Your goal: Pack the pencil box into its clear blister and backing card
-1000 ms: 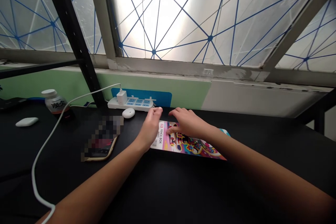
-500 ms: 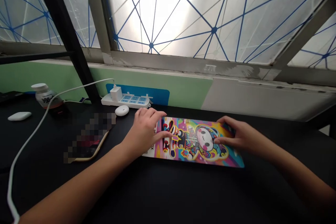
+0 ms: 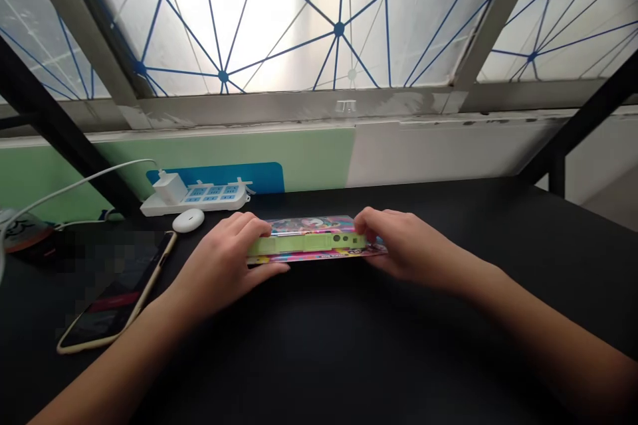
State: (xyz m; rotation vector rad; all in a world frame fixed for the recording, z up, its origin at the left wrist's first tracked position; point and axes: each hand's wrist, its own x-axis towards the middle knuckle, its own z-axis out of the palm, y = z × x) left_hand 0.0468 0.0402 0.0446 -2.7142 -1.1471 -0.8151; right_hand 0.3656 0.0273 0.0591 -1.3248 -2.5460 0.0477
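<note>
A colourful cartoon-printed pencil box (image 3: 312, 244) lies on the black table (image 3: 349, 345), its pale green front edge facing me. My left hand (image 3: 224, 262) grips its left end, fingers curled over the top and thumb underneath. My right hand (image 3: 406, 246) grips its right end in the same way. The box's lid looks slightly raised at the front.
A phone (image 3: 117, 295) lies to the left. Behind it are a small white oval case (image 3: 188, 220) and a white power strip (image 3: 197, 196) with a charger and white cable (image 3: 74, 186). A wall and window run behind the table. A black post (image 3: 573, 139) stands at right.
The box was lying flat with its printed lid showing. Both hands have taken hold of its ends, and its green front edge now faces me. My view swung right.
</note>
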